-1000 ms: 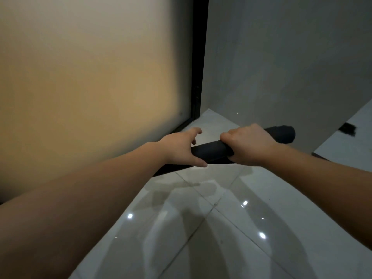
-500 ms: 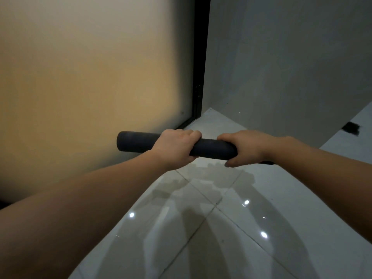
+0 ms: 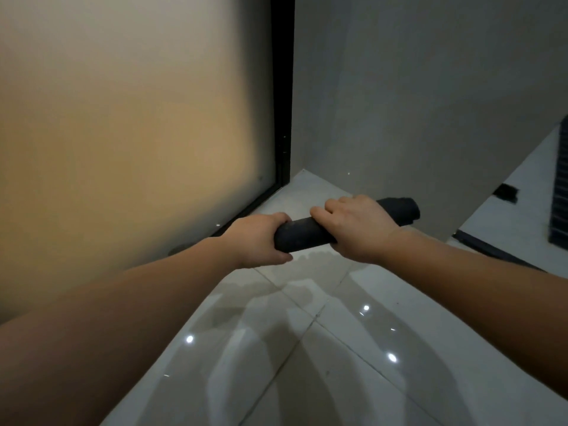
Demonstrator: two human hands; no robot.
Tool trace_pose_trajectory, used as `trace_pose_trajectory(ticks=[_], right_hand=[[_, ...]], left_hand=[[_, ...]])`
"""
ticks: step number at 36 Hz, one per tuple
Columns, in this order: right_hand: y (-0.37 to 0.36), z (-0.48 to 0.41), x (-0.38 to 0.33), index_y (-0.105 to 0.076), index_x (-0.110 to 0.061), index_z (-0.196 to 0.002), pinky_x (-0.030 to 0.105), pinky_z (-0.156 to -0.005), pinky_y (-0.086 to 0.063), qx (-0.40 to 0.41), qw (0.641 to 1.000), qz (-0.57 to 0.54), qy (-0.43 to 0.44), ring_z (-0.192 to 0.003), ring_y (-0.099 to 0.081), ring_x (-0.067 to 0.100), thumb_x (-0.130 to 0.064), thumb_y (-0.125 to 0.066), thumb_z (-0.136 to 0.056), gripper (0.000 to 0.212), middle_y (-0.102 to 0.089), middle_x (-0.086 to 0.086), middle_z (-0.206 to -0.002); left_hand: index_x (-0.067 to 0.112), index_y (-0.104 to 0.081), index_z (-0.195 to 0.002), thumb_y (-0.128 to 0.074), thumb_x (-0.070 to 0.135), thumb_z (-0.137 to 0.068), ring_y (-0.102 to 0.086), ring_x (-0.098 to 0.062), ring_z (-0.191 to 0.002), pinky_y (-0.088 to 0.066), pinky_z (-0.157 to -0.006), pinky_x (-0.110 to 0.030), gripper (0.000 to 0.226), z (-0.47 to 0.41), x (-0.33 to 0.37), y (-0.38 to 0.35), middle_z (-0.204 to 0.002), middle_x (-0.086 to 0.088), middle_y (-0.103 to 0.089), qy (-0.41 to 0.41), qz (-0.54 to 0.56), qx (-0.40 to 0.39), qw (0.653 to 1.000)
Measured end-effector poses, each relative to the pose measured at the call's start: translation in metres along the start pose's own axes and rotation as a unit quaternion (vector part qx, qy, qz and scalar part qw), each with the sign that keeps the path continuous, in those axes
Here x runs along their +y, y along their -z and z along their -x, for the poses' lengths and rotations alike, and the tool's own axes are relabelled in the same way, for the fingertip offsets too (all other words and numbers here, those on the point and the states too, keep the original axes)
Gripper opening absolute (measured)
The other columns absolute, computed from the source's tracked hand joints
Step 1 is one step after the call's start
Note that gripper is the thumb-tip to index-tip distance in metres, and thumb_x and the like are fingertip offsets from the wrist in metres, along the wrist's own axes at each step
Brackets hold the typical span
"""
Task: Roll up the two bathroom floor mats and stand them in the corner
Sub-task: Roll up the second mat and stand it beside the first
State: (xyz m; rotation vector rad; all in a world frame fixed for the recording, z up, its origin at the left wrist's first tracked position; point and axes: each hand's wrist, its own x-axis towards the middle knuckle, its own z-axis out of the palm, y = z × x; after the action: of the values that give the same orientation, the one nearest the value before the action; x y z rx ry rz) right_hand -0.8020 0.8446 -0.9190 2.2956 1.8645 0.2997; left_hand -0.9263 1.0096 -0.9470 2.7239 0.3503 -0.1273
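A dark rolled-up mat (image 3: 302,236) is held nearly level above the glossy floor, its right end (image 3: 399,210) raised a little and pointing toward the grey wall. My left hand (image 3: 261,238) grips its left end, with the fingers wrapped over the top. Further along the roll, my right hand (image 3: 353,227) is closed around its middle. The corner (image 3: 302,173), where the frosted glass panel meets the grey wall, lies just beyond the roll. No second mat is in view.
A frosted glass panel (image 3: 138,133) in a black frame (image 3: 282,87) fills the left. A grey wall (image 3: 415,87) stands behind. White glossy tiles (image 3: 307,348) cover the floor. A black strip (image 3: 491,252) and a dark slatted object (image 3: 559,186) lie at the right.
The roll has shifted right: half a second ago its left end stuck out past my left hand, now that hand holds the left end and the right end sticks out.
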Motion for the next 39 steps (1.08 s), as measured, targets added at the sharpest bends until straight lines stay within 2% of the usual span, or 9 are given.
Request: trace_pose_trajectory(ticks=[2, 5, 9, 14, 17, 21, 28, 33, 39], right_hand=[[0.009, -0.002, 0.006, -0.047, -0.027, -0.113, 0.031, -0.064, -0.036, -0.112, 0.993, -0.036, -0.004, -0.081, -0.056, 0.021, -0.035, -0.066, -0.078, 0.041, -0.058, -0.001, -0.096], [0.026, -0.005, 0.023, -0.052, -0.033, -0.102, 0.03, -0.065, -0.04, -0.278, 0.948, -0.146, -0.042, -0.08, -0.056, 0.015, -0.041, -0.078, -0.067, 0.044, -0.059, -0.008, -0.091], [0.037, -0.002, 0.039, -0.056, -0.032, -0.092, 0.03, -0.07, -0.049, -0.335, 0.907, -0.238, -0.087, -0.08, -0.06, 0.012, -0.035, -0.083, -0.063, 0.04, -0.06, -0.008, -0.091], [0.054, -0.004, 0.034, -0.058, -0.031, -0.093, 0.026, -0.059, -0.045, -0.282, 0.947, -0.133, -0.07, -0.071, -0.058, 0.011, -0.036, -0.08, -0.063, 0.038, -0.06, -0.009, -0.081], [0.063, -0.006, 0.03, -0.059, -0.028, -0.097, 0.028, -0.06, -0.047, -0.272, 0.959, -0.058, -0.057, -0.071, -0.059, 0.014, -0.038, -0.079, -0.063, 0.041, -0.06, -0.005, -0.081], [0.101, -0.007, 0.035, -0.058, -0.027, -0.116, 0.036, -0.078, -0.053, -0.265, 0.96, -0.02, -0.082, -0.087, -0.061, 0.02, -0.052, -0.075, -0.067, 0.057, -0.064, -0.002, -0.101], [0.142, -0.002, 0.034, -0.063, -0.022, -0.11, 0.042, -0.084, -0.052, -0.115, 0.968, -0.205, -0.086, -0.091, -0.06, 0.022, -0.049, -0.056, -0.087, 0.037, -0.065, 0.002, -0.104], [0.117, -0.01, 0.014, -0.062, -0.018, -0.107, 0.043, -0.083, -0.05, -0.036, 0.97, -0.23, -0.074, -0.095, -0.058, 0.023, -0.046, -0.042, -0.095, 0.036, -0.064, 0.002, -0.104], [0.103, -0.012, 0.007, -0.053, -0.002, -0.119, 0.043, -0.095, -0.04, 0.008, 0.961, -0.274, -0.043, -0.114, -0.051, 0.028, -0.039, -0.032, -0.099, 0.047, -0.058, 0.013, -0.123]], left_hand=[[0.035, -0.049, -0.111, -0.07, 0.045, -0.073, -0.058, -0.014, -0.086, -0.04, -0.069, -0.028, 0.045, 0.001, -0.001, -0.003, -0.098, 0.01, -0.064, -0.011, -0.036, 0.016, 0.999], [0.035, -0.05, -0.111, -0.07, 0.043, -0.074, -0.06, -0.015, -0.091, -0.04, -0.071, -0.027, 0.043, 0.007, -0.001, -0.009, -0.101, 0.011, -0.065, -0.024, -0.043, 0.038, 0.998], [0.033, -0.05, -0.113, -0.072, 0.041, -0.073, -0.06, -0.016, -0.091, -0.044, -0.073, -0.028, 0.046, 0.011, 0.006, -0.013, -0.1, 0.009, -0.065, -0.017, 0.006, 0.056, 0.998], [0.03, -0.052, -0.109, -0.073, 0.045, -0.068, -0.059, -0.016, -0.086, -0.047, -0.071, -0.03, 0.048, 0.003, 0.029, -0.019, -0.098, 0.008, -0.062, -0.005, 0.058, 0.065, 0.996], [0.029, -0.053, -0.113, -0.075, 0.034, -0.071, -0.059, -0.018, -0.09, -0.047, -0.074, -0.03, 0.048, -0.006, 0.046, -0.024, -0.102, 0.004, -0.063, 0.008, 0.129, 0.068, 0.989], [0.024, -0.055, -0.111, -0.078, 0.023, -0.072, -0.059, -0.016, -0.089, -0.047, -0.074, -0.027, 0.046, -0.005, 0.059, -0.04, -0.1, 0.002, -0.063, 0.023, 0.257, 0.066, 0.964], [0.03, -0.047, -0.115, -0.079, 0.02, -0.073, -0.058, -0.014, -0.104, -0.049, -0.089, -0.031, 0.054, 0.004, 0.075, -0.066, -0.111, 0.006, -0.059, 0.108, 0.427, 0.092, 0.893], [0.033, -0.042, -0.111, -0.077, 0.016, -0.075, -0.056, -0.012, -0.101, -0.046, -0.082, -0.025, 0.053, 0.004, 0.078, -0.073, -0.107, 0.009, -0.057, 0.126, 0.455, 0.119, 0.873], [0.032, -0.039, -0.111, -0.079, 0.015, -0.071, -0.053, -0.003, -0.094, -0.042, -0.074, -0.015, 0.059, 0.005, 0.077, -0.074, -0.099, 0.02, -0.051, 0.13, 0.471, 0.157, 0.858]])
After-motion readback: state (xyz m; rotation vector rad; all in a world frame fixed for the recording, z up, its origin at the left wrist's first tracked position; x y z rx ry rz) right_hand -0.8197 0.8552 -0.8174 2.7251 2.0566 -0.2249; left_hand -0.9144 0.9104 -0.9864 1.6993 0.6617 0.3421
